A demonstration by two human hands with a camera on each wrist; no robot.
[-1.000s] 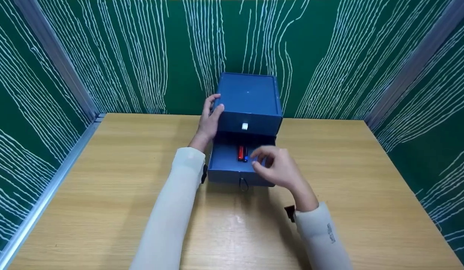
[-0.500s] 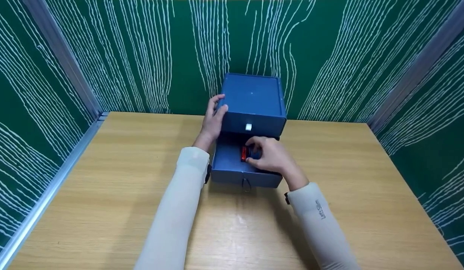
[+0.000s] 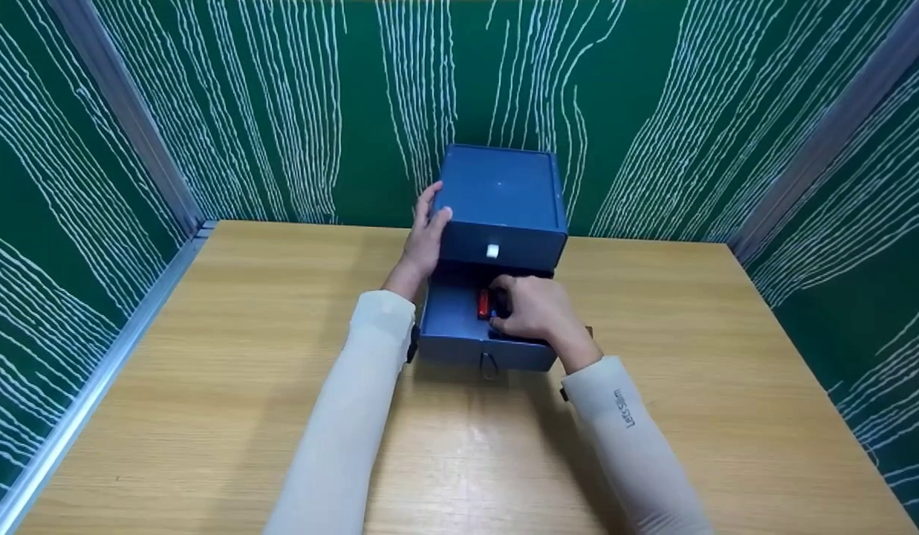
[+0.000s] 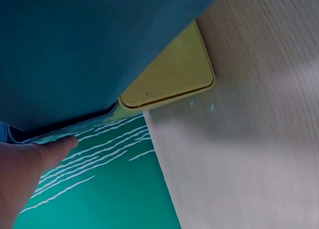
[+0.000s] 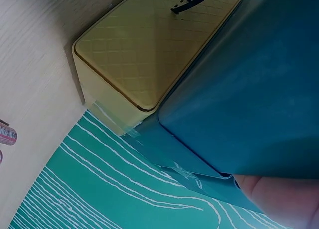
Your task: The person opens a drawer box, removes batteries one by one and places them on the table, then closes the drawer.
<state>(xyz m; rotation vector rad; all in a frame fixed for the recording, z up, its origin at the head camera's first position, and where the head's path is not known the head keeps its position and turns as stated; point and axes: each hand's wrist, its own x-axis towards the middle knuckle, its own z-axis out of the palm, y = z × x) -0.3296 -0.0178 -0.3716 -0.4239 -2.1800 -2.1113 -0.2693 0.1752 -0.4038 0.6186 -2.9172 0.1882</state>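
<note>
A blue two-tier drawer box (image 3: 500, 186) stands on the table, its lower drawer (image 3: 452, 349) pulled out. My left hand (image 3: 423, 241) rests against the upper left side, fingers fairly straight and thumb at the front top edge. In the left wrist view a finger (image 4: 57, 148) lies along the blue edge. Over the drawer, my right hand (image 3: 535, 308) has thumb and fingers curled round a small dark cylinder with a blue end (image 3: 493, 314), mostly hidden. Close to its left lies a small red cylinder (image 3: 483, 303). A digit (image 5: 284, 199) touches blue material in the right wrist view.
A white knob (image 3: 492, 251) marks the shut upper drawer; a dark loop (image 3: 489, 364) hangs on the lower one. The wrist views show a yellow quilted surface (image 4: 172, 72), with a black loop (image 5: 189, 3) in the right one. A green patterned wall (image 3: 637, 74) stands behind.
My right hand has moved left and down into the lower drawer, its fingers closing over the dark cylinder beside the red one. My left hand stays on the box.
</note>
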